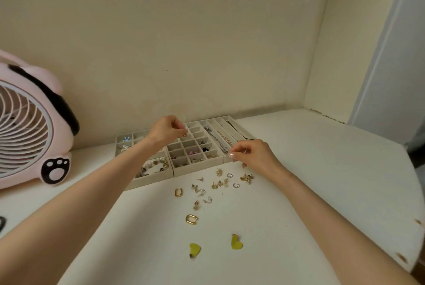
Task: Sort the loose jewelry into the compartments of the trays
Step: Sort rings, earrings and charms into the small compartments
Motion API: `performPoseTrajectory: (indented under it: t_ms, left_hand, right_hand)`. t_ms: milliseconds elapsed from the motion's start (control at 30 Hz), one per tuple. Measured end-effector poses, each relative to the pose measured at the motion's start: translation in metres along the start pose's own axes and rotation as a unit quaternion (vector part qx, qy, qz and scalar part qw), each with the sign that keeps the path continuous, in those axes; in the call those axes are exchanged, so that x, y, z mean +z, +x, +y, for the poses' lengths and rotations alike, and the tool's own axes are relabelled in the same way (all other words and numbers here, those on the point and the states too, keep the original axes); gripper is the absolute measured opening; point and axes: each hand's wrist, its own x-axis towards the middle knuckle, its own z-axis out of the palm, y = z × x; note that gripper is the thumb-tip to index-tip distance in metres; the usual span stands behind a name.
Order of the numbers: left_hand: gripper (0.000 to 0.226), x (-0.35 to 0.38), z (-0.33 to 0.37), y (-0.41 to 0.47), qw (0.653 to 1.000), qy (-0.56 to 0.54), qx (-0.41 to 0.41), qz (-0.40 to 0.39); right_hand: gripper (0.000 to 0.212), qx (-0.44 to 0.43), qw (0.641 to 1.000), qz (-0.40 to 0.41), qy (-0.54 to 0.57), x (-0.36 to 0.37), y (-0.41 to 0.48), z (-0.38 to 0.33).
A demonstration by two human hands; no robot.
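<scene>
Along the table's [299,192] back edge, three trays are counted: left tray [156,180], grid tray [197,170], slotted tray [220,123]. A small gold piece [184,134] is pinched by the left hand [166,130] over the grid tray. The right hand [255,157] is curled at the slotted tray's front corner, thumb and forefinger together; contents can't be told. Loose before the trays: two gold hoops [178,192], two yellow hearts [236,242], two small rings [236,185], and blurry small earrings [218,184], uncountable. One pink fan [30,123] is cut off at left.

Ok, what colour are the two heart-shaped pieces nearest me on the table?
Both heart-shaped pieces are yellow-green, clearest in the head view.
</scene>
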Motion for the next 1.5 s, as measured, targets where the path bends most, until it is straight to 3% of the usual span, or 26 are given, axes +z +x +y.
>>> performPoseTrajectory:
  t_ms: [267,467,667,967,1133,1333,1500]
  left_hand:
    - [0.017,0.014,-0.008,0.02,0.999,0.0,-0.005,-0.053]
    - [0.016,0.021,-0.009,0.026,0.999,0.027,-0.002,-0.038]
    - [0.004,0.023,-0.007,0.027,0.99,0.137,0.041,-0.019]
    - [0.013,0.027,-0.011,0.028,0.991,0.126,0.012,-0.046]
    - [0.004,0.027,-0.009,0.029,0.955,0.287,0.055,-0.06]
    - [0.004,0.03,-0.007,0.026,0.928,0.364,0.036,-0.069]
    - [0.008,0.029,-0.009,0.024,0.925,0.374,0.048,-0.041]
  right_hand:
    - [0.006,-0.002,1.0,0.005,0.004,-0.001,-0.004,0.005]
    - [0.007,-0.01,1.0,0.015,0.009,-0.003,-0.003,0.008]
    - [0.007,-0.011,1.0,0.005,-0.003,0.002,-0.003,0.009]
    - [0.007,-0.011,1.0,0.007,0.001,0.0,-0.005,0.007]
    - [0.006,-0.01,1.0,0.009,-0.002,0.0,-0.005,0.008]
    - [0.007,-0.01,1.0,0.009,-0.001,0.0,-0.005,0.007]
    - [0.007,-0.011,1.0,0.007,-0.011,-0.001,-0.006,0.008]
